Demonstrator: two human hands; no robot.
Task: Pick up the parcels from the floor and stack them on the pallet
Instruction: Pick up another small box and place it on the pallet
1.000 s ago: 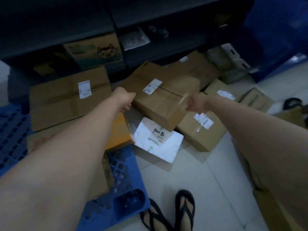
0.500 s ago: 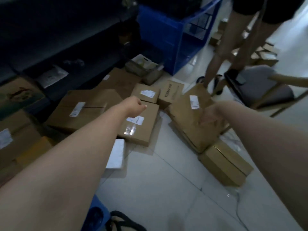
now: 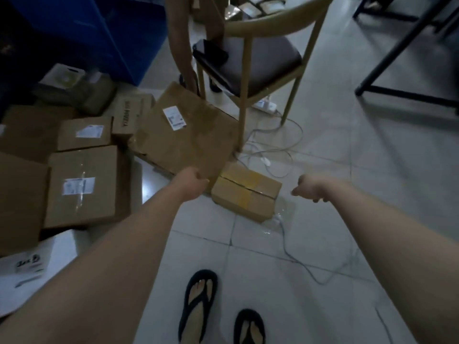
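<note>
Reaching: both arms stretch forward and down over the tiled floor [image 3: 310, 244] toward a small taped parcel [image 3: 246, 192] lying between the two hands.
Step in hand: judged as the approach to this parcel, not yet a lift.
Doing it well: each palm should meet an opposite short side, low down, before raising it level; the loose cable [image 3: 293, 254] beside its near right corner could snag.
Left hand [image 3: 192, 180]: fingers curled inward, gripping nothing clearly; it overlaps the near corner of the large flat parcel [image 3: 188, 135], contact cannot be told.
Right hand [image 3: 311, 189]: fingers loosely curled, empty, just right of the small parcel, apart from it.
Farther: the large parcel leans by a chair [image 3: 260, 60] leg.
Pallet: not in view.
</note>
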